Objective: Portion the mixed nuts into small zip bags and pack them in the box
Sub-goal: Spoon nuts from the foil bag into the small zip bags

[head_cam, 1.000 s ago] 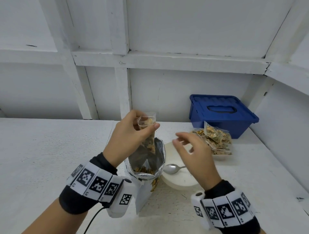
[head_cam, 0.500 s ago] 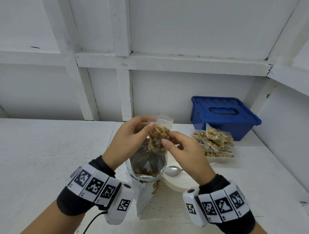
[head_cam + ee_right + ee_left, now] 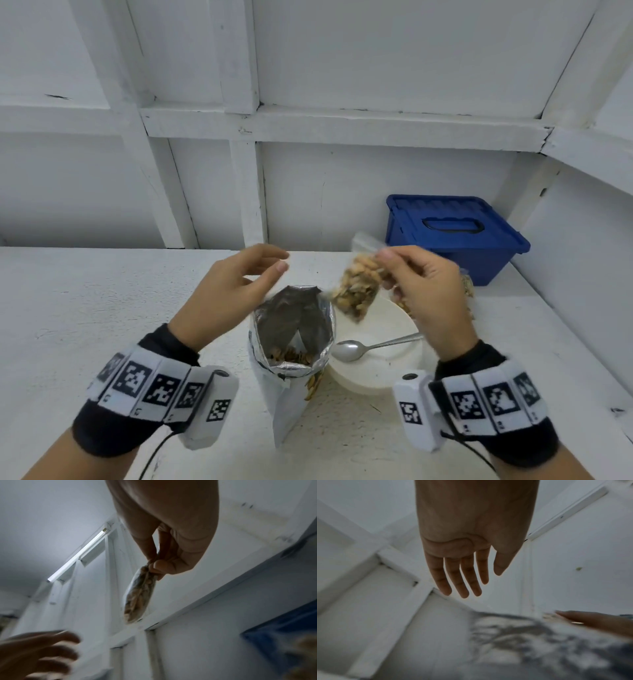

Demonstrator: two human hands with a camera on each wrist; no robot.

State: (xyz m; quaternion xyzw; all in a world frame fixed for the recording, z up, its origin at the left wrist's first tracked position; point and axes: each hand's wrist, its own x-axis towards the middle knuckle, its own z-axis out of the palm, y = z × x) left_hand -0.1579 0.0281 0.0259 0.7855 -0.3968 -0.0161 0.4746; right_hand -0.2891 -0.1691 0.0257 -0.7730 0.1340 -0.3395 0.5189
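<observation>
White table: right grip pinches zip bag top; left grip open, empty.

Left hand, fingers straight, empty

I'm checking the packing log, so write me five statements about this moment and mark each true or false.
1. The right hand pinches the small clear zip bag of mixed nuts. True.
2. The left hand grips the silver foil pouch. False: it is open and holds nothing.
3. The blue plastic box has its lid on. True.
4. The metal spoon lies inside the foil pouch. False: it rests on the round white dish.
5. The foil pouch is sealed. False: its top is open.
</observation>
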